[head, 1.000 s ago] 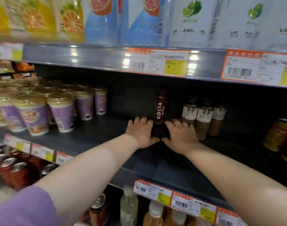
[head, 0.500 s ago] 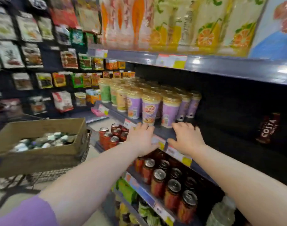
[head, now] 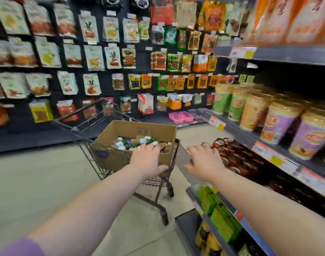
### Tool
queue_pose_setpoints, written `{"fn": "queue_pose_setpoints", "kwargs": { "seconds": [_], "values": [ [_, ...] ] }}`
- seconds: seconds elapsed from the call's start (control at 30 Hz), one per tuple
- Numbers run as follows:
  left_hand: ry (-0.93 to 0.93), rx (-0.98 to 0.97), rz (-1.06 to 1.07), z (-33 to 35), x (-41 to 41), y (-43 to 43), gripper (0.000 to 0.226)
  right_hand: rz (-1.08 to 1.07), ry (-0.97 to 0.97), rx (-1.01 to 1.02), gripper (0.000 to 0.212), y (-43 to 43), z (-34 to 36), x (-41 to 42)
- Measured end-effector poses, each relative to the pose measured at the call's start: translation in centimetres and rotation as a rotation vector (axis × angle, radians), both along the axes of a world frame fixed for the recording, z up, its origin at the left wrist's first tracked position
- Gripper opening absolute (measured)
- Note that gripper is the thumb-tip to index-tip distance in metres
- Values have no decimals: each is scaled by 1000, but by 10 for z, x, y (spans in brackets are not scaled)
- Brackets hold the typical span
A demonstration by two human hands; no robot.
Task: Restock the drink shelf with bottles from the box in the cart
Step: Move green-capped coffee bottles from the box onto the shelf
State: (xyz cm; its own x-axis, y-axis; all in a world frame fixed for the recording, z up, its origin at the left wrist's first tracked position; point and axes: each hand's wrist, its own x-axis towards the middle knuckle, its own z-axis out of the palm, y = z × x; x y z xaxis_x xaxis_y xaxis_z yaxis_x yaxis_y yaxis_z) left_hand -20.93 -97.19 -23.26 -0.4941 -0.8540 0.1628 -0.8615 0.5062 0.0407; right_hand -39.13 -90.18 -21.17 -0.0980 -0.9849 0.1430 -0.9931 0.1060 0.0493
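Two empty hands stretch forward, fingers loosely spread: the left hand over the near edge of the box of bottles in the cart, the right hand by red cans.

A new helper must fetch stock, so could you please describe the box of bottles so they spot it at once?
Before the wall of hanging snack packets stands a dark wire shopping cart, left of the drink shelves. In its basket sits an open brown cardboard box of small bottles, the only cardboard box in view, with the left hand over its near edge.
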Motion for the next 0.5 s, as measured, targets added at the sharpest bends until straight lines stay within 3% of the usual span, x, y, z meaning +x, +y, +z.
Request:
{"fn": "queue_pose_setpoints", "kwargs": {
  "seconds": [0.5],
  "values": [
    [-39,94,284,-43,90,-156,76,234,-15,142,51,-215,-50,63]
  ]
}}
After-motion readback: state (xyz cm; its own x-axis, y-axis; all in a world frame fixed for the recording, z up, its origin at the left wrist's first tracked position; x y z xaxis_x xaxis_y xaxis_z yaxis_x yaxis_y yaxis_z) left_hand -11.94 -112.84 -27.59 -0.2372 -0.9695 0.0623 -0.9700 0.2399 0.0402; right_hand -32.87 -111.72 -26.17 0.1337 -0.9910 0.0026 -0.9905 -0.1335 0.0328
